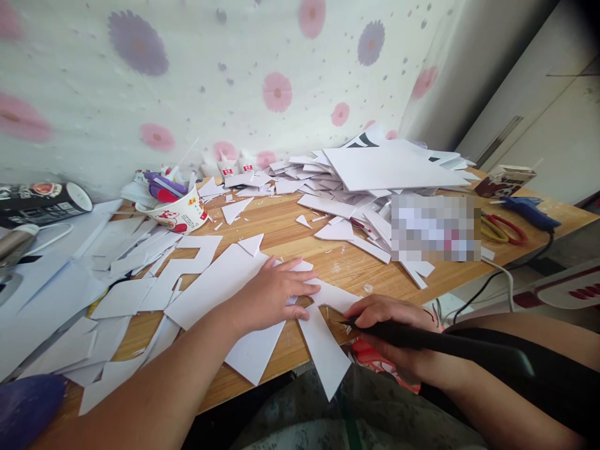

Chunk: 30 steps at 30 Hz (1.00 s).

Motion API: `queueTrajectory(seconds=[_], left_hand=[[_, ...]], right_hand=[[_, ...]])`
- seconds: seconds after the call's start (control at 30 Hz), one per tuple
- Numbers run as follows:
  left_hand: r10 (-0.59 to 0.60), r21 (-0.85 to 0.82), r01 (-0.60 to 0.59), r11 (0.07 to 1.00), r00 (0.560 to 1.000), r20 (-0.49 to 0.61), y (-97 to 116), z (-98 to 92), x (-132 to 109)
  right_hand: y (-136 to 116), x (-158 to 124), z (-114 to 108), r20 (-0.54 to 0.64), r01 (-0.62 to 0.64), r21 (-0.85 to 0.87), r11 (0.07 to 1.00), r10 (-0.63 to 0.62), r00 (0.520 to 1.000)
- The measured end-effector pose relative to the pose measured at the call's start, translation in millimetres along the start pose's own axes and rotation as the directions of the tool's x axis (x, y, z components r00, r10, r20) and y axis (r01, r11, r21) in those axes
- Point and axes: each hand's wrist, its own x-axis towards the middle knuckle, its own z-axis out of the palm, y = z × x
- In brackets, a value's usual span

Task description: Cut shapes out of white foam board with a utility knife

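Observation:
My left hand (276,292) lies flat with fingers spread on white foam-board pieces near the table's front edge. Beside its thumb, a forked white board cut-out (325,350) extends over the edge with a pointed end. My right hand (398,331) is closed around a long black tool (450,344) with a thin pointed tip; its exact kind I cannot make out. The tip is close to the inner edge of the cut-out, above small scraps. Under and left of my left hand lies a larger white board (210,284).
White offcuts (126,294) cover the left side; a heap topped by a large sheet (394,165) stands at the back right. A paper tub (180,215) holds purple-handled items. Pliers (504,228), a blue glue gun (529,212) and a carton (504,181) lie at the right.

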Motion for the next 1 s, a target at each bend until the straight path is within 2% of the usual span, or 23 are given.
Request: queueTrajectory(seconds=[0.07,0.13,0.27,0.37,0.47,0.73,1.0], left_hand=[[0.024,0.023,-0.023,0.999,0.998,-0.064,3,0.9,-1],[0.08,0.041,-0.075,0.996,0.987,-0.139,8,2.4,-2],[0.223,0.115,-0.202,0.973,0.95,-0.217,22,5.4,-1],[0.239,0.226,-0.187,0.956,0.944,-0.229,30,4.3,2],[0.231,0.299,-0.169,0.939,0.955,-0.184,37,0.4,7],[0.229,0.377,-0.178,0.909,0.969,-0.092,49,-4.3,24],[0.283,0.42,-0.242,0.875,0.958,-0.037,52,-1.8,30]], right_hand=[[2,-2,-3,-0.056,-0.037,0.051,0.998,0.04,0.998],[5,-4,-5,-0.18,-0.087,0.114,0.99,0.107,0.978],[11,-3,-7,-0.423,-0.129,0.307,0.943,0.257,0.869],[10,0,-6,-0.511,-0.139,0.382,0.914,0.334,0.792],[5,3,-5,-0.542,-0.137,0.41,0.902,0.361,0.759],[-5,-1,-8,-0.572,-0.11,0.427,0.897,0.362,0.736],[-12,-7,-13,-0.583,-0.223,0.371,0.901,0.414,0.7]])
